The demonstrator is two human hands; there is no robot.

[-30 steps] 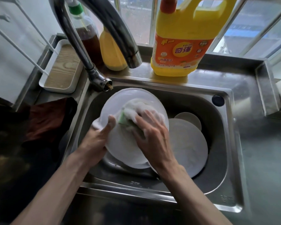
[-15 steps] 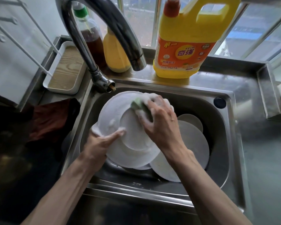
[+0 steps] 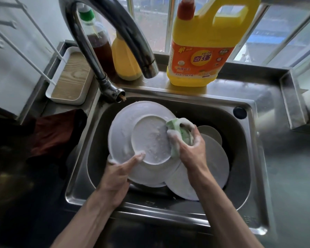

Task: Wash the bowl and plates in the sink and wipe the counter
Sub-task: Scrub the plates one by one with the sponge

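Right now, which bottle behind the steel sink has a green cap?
The clear bottle of brown liquid, leftmost; the big yellow detergent jug has a red cap.

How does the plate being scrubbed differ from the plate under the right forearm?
The scrubbed plate is held tilted by the left hand, foamy, with the sponge at its edge. The other plate lies low in the sink, untouched by either hand. Both are white and round.

1 head-worn view, steeply down and forward, close over the sink (image 3: 254,158).
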